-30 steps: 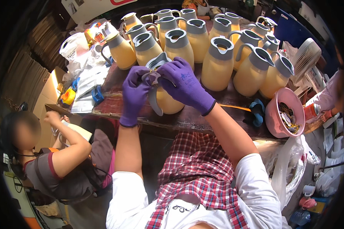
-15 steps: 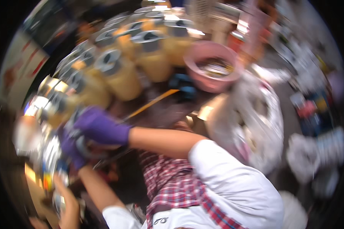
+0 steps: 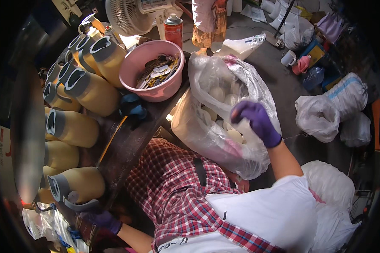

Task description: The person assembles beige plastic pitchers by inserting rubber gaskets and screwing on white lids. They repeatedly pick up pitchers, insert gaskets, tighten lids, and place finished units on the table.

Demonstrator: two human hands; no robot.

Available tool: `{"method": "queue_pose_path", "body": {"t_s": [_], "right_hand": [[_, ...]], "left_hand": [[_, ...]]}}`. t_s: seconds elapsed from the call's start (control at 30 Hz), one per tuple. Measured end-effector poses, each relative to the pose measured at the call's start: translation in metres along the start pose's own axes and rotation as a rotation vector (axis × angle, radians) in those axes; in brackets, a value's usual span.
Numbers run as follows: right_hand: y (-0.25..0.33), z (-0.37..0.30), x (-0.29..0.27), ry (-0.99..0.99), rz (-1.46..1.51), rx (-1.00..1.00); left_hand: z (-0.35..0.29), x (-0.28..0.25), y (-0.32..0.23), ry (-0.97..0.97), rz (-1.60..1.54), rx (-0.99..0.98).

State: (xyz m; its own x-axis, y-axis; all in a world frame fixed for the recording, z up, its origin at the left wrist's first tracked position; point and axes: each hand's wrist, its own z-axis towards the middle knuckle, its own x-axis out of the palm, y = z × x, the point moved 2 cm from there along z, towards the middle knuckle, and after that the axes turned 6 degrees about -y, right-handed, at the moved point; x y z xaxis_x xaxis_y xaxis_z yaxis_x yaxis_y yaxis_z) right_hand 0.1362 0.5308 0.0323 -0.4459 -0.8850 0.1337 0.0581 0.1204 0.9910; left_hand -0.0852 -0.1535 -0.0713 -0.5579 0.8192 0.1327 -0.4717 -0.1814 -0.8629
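Note:
My right hand (image 3: 261, 123), in a purple glove, is above the mouth of a clear plastic bag (image 3: 257, 82). Its fingers are bent but apart, with nothing visible in them. Inside the bag lie several pale round pieces (image 3: 234, 135). At the lower left, my left hand (image 3: 102, 221), also in a purple glove, is low by the table's edge. It is next to the grey handle of a tan jug (image 3: 86, 184) lying tilted there. Shadow hides its fingers, so whether they touch the handle is unclear.
Several more tan jugs with grey tops (image 3: 93, 93) crowd the left of the table. A pink tub (image 3: 152, 93) holds flat shiny pieces. Behind stand a red spray can (image 3: 173, 31) and a white fan (image 3: 124, 17). Another person's arm (image 3: 203, 25) reaches in. Stuffed bags (image 3: 331, 185) lie right.
Both hands were together at the left among the jugs. My right hand has swung right, over the bag; my left has dropped toward the lower edge. The view has turned and sharpened.

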Motion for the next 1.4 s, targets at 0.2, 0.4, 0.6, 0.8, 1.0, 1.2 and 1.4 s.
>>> {"method": "queue_pose_path", "body": {"t_s": [0.2, 0.4, 0.6, 0.8, 1.0, 1.2, 1.4], "right_hand": [[-0.096, -0.020, -0.104, -0.348, -0.763, -0.236], [-0.181, -0.059, -0.375, -0.834, -0.659, 0.156], [-0.168, -0.059, -0.358, -0.414, -1.277, 0.083], [0.020, -0.047, -0.094, -0.658, -1.111, -0.640], [-0.092, 0.032, -0.070, -0.112, -1.603, -0.137], [-0.102, 0.053, -0.087, -0.048, -1.535, 0.095], [0.013, 0.017, 0.089, 0.161, -0.421, -0.301]], "left_hand": [[-0.027, 0.067, -0.043, -0.013, 0.318, -0.012], [-0.026, 0.067, -0.028, -0.044, 0.202, 0.065], [0.002, 0.034, 0.001, 0.051, 0.528, 0.420], [-0.011, -0.013, -0.039, 0.018, 0.540, 0.479], [-0.079, 0.065, -0.129, 0.456, 0.149, 0.117], [-0.134, 0.125, -0.149, 0.675, -0.415, -0.434], [-0.162, 0.191, -0.135, 0.930, -0.165, -0.743]]}}
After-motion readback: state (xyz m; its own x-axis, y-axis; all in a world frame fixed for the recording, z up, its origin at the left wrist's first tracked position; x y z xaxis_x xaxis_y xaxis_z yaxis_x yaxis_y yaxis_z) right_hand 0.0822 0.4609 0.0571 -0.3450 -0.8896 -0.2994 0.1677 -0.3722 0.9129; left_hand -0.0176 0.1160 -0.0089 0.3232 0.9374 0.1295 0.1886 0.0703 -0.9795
